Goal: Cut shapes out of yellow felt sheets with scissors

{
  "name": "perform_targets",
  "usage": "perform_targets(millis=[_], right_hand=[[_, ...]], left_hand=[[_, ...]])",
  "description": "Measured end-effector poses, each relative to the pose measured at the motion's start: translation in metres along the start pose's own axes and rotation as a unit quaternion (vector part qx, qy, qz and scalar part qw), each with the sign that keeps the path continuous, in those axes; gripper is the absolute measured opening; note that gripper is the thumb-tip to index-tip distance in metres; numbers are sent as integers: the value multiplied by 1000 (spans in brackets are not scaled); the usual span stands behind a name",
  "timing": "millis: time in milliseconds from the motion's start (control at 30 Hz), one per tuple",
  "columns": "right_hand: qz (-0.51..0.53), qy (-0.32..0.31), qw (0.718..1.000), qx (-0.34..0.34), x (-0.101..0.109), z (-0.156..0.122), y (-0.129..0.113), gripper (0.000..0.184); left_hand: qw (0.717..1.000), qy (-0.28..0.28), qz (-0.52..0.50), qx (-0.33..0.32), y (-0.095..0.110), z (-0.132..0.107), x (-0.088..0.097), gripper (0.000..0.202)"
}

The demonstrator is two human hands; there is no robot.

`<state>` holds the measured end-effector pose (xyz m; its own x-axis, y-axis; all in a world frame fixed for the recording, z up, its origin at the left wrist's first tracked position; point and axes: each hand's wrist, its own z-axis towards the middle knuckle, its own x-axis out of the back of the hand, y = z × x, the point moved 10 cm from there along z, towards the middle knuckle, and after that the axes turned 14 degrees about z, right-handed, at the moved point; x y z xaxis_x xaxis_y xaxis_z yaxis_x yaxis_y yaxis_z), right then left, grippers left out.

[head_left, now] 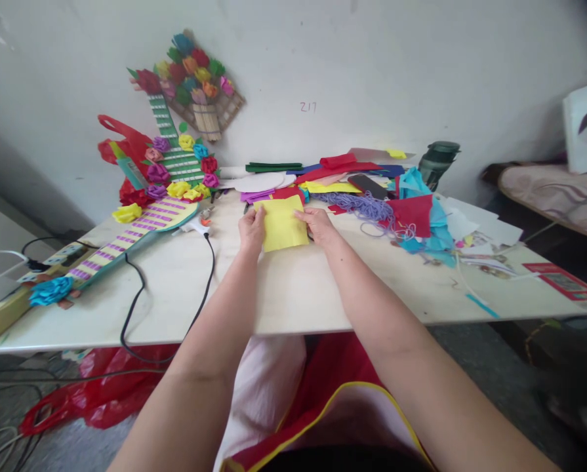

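Observation:
A square yellow sheet, paper or felt by its look, is stretched between my two hands above the middle of the white table. My left hand pinches its left edge near the top corner. On the opposite edge, my right hand grips the sheet with thumb and fingers. The sheet faces me and lies almost flat. Something dark shows just behind my right fingers, too little of it to name. Beyond the sheet lie purple and red pieces, partly covered by it.
A glue gun with a black cord lies left of my arms, beside guitar-shaped flower decorations. Purple yarn, a phone, coloured sheets and a dark bottle fill the back right. A power strip sits far left.

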<state>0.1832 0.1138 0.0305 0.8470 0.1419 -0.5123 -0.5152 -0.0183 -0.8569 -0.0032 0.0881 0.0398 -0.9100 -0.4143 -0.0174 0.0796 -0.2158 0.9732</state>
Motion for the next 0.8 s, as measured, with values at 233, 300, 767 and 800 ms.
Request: perform_targets(millis=[233,300,767,800], right_hand=[[8,-5,1000,-20,1,-5,-4,11],[9,-18,998,-53,-1,-7,0,8],[-91,-85,981,-149,-11,-20,19,9],[-92,-84,982,-143,-10,-19,17,9]], left_hand=[[996,-32,-37,77,-9,5,10,56],[992,-58,-45,101,-10,8,10,60],[950,-295,90,60,-1,-22,-24,36],[952,-288,85,56,0,-22,-23,35]])
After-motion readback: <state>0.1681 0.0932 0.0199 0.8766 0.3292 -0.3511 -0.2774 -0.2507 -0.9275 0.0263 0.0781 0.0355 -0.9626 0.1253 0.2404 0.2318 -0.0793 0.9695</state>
